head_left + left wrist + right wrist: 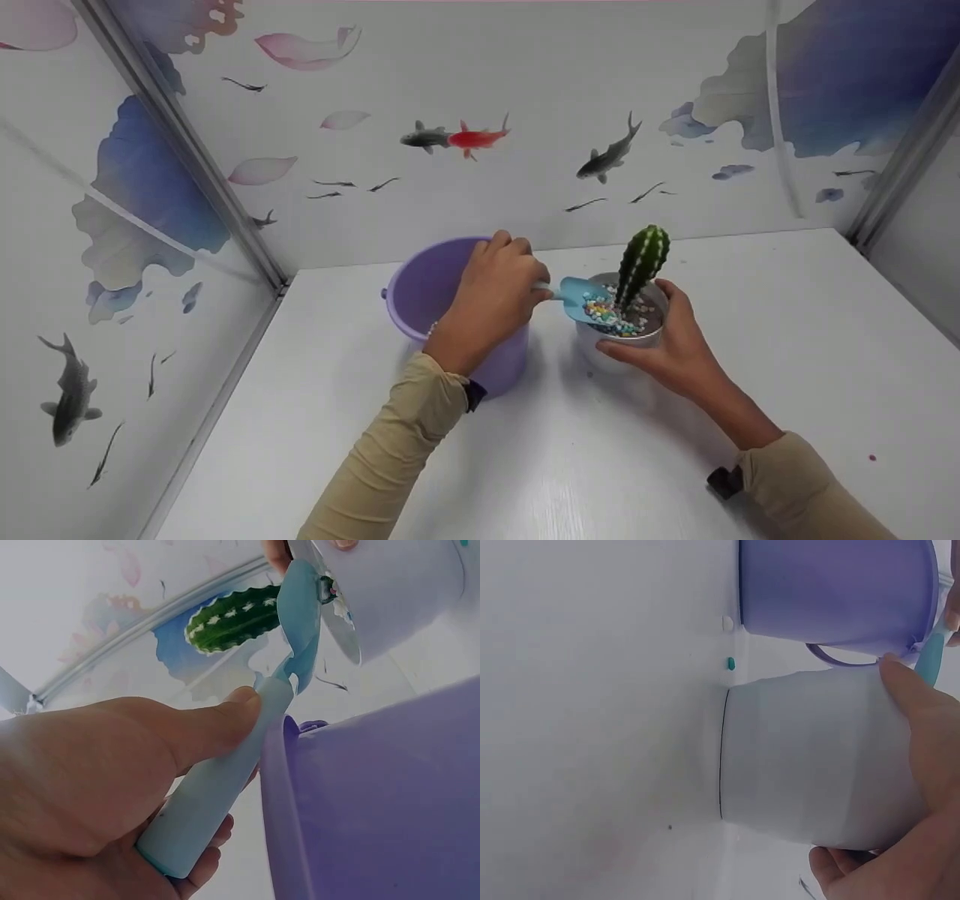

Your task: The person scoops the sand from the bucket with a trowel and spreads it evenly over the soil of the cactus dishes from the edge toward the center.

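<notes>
My left hand [499, 296] grips the handle of a light blue toy shovel [217, 780], thumb along its top. The shovel's blade [577, 298] tilts over the rim of a white flowerpot [817, 754], with colourful pebbles [604, 309] on and beside it. In the pot stands a green cactus [643, 262], ringed by pebbles and grey-brown soil [654, 304]. My right hand [679, 349] holds the pot by its near and right sides, thumb near the rim. A purple bucket [409, 300] stands left of the pot, partly hidden behind my left hand and forearm.
The white table [300, 420] meets a printed wall [525, 75] with fish at the back. A green pebble [731, 663] lies on the table between bucket and pot. A small red bit [872, 457] lies at the right. The bucket's handle [840, 660] hangs on the pot's side.
</notes>
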`<state>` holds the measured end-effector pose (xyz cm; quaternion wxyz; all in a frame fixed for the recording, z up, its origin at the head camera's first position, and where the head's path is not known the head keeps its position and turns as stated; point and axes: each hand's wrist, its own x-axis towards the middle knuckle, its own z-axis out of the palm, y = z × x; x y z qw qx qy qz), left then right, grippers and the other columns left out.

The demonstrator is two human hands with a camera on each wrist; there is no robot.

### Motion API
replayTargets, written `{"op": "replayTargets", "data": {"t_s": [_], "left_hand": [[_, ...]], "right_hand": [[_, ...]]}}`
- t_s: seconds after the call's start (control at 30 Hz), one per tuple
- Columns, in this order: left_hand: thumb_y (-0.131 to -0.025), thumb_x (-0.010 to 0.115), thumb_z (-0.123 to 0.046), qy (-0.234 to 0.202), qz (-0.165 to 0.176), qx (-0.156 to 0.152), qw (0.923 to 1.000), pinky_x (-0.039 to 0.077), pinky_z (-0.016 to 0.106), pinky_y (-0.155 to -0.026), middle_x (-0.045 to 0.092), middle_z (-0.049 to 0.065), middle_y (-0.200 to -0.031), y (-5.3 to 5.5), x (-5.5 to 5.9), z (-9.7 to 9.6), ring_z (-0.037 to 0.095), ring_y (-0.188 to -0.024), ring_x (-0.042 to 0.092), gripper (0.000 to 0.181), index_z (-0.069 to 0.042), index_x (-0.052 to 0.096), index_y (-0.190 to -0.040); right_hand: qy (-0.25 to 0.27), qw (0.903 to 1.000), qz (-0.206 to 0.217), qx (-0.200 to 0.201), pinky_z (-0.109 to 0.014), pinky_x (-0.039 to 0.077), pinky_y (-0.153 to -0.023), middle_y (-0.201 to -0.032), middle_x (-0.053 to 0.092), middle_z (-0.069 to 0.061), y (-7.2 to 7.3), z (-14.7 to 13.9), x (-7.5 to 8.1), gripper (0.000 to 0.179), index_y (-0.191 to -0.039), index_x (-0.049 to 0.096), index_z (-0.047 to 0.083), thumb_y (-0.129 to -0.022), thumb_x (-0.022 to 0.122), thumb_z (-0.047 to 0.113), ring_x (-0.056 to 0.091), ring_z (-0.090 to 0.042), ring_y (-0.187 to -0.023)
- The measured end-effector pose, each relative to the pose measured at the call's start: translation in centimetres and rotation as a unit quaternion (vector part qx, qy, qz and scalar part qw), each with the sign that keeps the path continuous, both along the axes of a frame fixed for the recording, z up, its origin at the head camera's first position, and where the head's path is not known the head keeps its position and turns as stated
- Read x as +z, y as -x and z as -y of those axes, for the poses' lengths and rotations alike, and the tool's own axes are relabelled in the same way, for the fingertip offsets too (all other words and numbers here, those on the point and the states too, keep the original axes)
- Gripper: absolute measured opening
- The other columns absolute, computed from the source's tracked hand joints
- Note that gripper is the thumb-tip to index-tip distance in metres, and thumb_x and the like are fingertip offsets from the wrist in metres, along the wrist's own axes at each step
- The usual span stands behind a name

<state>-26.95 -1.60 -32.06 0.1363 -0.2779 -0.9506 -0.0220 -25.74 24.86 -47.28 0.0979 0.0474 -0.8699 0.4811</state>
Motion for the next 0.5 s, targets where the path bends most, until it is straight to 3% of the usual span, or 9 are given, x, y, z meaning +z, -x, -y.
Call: {"op": "replayTargets", "data": {"t_s": [0.5], "left_hand": [[-0.098,0.081,-0.035,-0.003,-0.015,0.001,0.9999,0.048,0.039,-0.093,0.074,-0.001,-0.111,-0.08,-0.07,0.26,0.021,-0.110,0.059,0.019,-0.025,0.087,-0.114]], "right_hand": [[-0.003,0.9999,-0.005,-0.010,-0.072,0.027,-0.126,-0.173,0.020,-0.032,-0.41,0.66,-0.10,0.141,-0.172,0.002,0.001,-0.080,0.096,0.051,0.026,-0.049,-0.161]]}}
